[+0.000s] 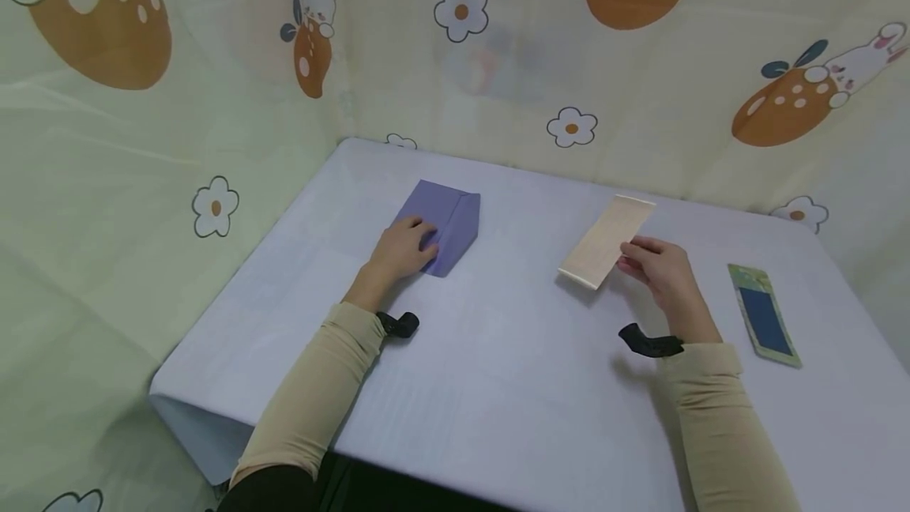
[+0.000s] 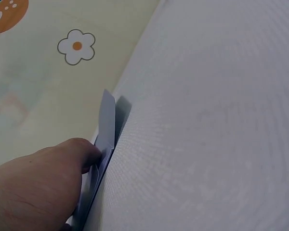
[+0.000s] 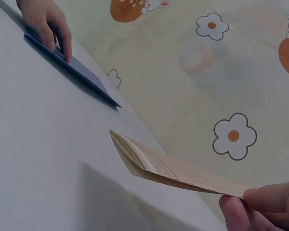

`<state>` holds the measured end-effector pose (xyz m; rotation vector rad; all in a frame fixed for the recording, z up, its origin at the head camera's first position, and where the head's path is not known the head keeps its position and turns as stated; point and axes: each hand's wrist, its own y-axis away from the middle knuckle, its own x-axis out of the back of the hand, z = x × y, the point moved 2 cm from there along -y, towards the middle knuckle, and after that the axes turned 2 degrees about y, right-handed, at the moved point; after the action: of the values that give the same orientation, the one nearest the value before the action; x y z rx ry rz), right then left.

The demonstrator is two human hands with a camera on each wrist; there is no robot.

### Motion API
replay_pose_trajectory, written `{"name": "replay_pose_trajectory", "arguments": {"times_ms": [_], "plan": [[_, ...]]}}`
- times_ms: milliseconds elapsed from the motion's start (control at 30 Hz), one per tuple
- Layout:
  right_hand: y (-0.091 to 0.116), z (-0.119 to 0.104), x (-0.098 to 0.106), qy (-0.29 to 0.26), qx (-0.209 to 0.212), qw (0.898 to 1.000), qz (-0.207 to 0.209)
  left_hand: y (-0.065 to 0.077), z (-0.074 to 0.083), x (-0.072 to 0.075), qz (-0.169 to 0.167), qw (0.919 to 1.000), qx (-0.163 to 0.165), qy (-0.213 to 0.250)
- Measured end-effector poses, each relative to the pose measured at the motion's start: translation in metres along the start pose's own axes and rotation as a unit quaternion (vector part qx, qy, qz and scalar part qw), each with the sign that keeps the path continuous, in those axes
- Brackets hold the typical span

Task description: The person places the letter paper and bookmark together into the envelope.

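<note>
A purple envelope (image 1: 455, 216) lies on the table at centre left, its flap standing a little raised along the right side. My left hand (image 1: 404, 250) rests on it from above, thumb and fingertips against its upper face. In the left wrist view the thumb (image 2: 84, 153) touches the envelope (image 2: 106, 122) beside the flap's fold. To the right, my right hand (image 1: 661, 271) pinches a folded beige paper (image 1: 604, 243) by its edge between thumb and fingers. The paper (image 3: 178, 173) is held tilted above the table, and several layers show at its far end.
A green-and-blue flat packet (image 1: 766, 318) lies right of my right forearm. The white-covered table (image 1: 498, 385) meets a patterned curtain (image 1: 512, 69) at its back and left. Black wrist bands (image 1: 650, 340) sit on both wrists.
</note>
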<state>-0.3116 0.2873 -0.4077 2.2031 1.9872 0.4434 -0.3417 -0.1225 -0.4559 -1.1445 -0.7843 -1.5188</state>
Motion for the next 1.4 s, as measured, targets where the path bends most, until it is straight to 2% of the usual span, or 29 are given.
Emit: {"name": "replay_pose_trajectory", "arguments": {"times_ms": [133, 400, 633, 767, 1067, 1200, 1400], "plan": [[0.004, -0.001, -0.002, -0.012, 0.010, 1.000, -0.008, 0.000, 0.001, 0.000, 0.001, 1.0000, -0.001, 0.000], [0.005, -0.004, -0.007, 0.008, 0.023, 1.000, -0.006, 0.001, 0.003, 0.002, 0.005, 1.0000, -0.003, 0.004], [0.003, -0.010, -0.014, -0.008, 0.031, 0.999, -0.016, 0.001, 0.004, 0.002, 0.005, 1.0000, -0.005, 0.003], [0.003, -0.013, -0.020, 0.003, 0.030, 0.999, -0.015, 0.001, 0.004, 0.003, 0.007, 1.0000, -0.006, 0.003], [0.004, -0.019, -0.032, -0.036, 0.047, 0.998, -0.027, 0.001, 0.003, 0.002, 0.001, 1.0000, 0.002, 0.000], [0.005, -0.019, -0.037, -0.013, 0.040, 0.999, -0.023, 0.002, 0.004, 0.003, 0.002, 1.0000, -0.003, 0.000], [0.004, -0.020, -0.046, -0.011, 0.039, 0.999, -0.024, 0.003, 0.004, 0.003, 0.001, 1.0000, -0.003, 0.003]]}}
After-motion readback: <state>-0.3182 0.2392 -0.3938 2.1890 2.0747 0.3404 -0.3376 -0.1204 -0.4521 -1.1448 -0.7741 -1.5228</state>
